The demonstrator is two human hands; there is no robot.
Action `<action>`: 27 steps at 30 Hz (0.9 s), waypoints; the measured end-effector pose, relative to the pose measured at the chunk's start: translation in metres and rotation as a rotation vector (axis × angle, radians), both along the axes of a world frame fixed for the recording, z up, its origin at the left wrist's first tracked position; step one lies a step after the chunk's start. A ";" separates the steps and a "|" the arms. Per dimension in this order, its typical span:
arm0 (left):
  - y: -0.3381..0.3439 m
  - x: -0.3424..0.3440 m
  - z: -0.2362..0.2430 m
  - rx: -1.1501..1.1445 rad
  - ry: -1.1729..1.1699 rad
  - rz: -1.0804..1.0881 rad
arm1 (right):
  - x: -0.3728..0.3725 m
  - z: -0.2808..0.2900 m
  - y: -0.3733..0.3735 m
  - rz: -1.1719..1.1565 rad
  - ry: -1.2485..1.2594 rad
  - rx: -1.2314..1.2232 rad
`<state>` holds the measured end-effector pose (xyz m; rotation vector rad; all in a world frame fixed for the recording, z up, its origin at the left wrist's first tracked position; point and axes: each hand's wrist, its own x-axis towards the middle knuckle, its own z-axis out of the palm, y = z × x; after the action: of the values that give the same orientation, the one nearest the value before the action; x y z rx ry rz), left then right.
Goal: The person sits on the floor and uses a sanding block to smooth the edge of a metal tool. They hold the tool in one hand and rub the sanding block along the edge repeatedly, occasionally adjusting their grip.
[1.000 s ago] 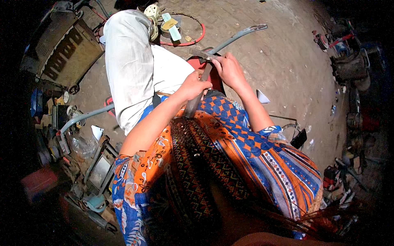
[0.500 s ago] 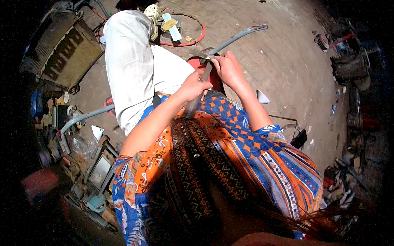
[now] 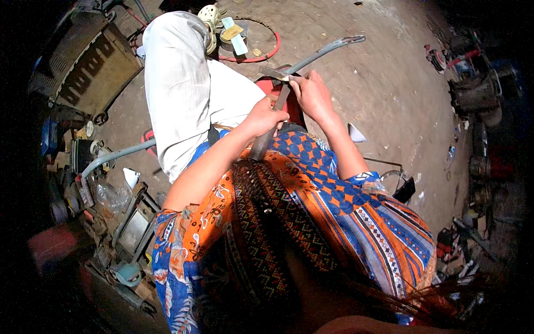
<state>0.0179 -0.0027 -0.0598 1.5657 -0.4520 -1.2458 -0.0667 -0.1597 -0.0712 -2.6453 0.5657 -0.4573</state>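
Note:
My left hand point(image 3: 262, 117) is closed around a long, flat, dark grey bar point(image 3: 282, 99). The bar's wider lower end rests against my lap, and its upper end reaches toward my other hand. At that upper end my right hand point(image 3: 314, 96) pinches a thin, pointed metal piece point(image 3: 272, 73), which lies across the bar. Whether the two pieces are joined cannot be made out. Beneath them shows a red surface point(image 3: 270, 87), partly hidden by my hands and white trousers point(image 3: 175, 83).
Bent grey tubes point(image 3: 328, 51) point(image 3: 114, 157) stick out on both sides. Ahead, a red hose point(image 3: 275, 47) curls beside a round can point(image 3: 236, 34) and my pale clog point(image 3: 209, 20). A metal panel point(image 3: 100, 72) stands far left. Tools and scrap, including a clear plastic bag point(image 3: 111, 196), crowd the left.
Both hands keep their grips and have hardly moved. The whole view has shifted very slightly.

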 end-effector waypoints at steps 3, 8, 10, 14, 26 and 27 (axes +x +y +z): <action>-0.001 0.002 -0.007 -0.037 0.001 -0.026 | -0.024 0.017 0.020 0.172 0.035 0.081; 0.001 0.001 0.000 -0.068 -0.006 -0.027 | -0.031 0.026 0.024 0.152 0.048 0.208; -0.002 0.002 0.000 -0.007 -0.016 -0.028 | -0.016 0.008 0.003 0.075 -0.001 0.089; -0.001 0.001 -0.005 0.031 -0.015 -0.001 | 0.003 -0.002 -0.005 -0.020 0.036 -0.053; -0.001 0.002 -0.002 0.009 -0.012 -0.033 | 0.004 0.001 0.000 -0.015 0.023 -0.034; -0.001 0.002 -0.002 0.020 -0.012 -0.041 | 0.007 0.002 -0.001 -0.015 0.013 -0.030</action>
<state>0.0200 -0.0038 -0.0617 1.5884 -0.4832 -1.2762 -0.0594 -0.1611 -0.0693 -2.6765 0.5871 -0.4562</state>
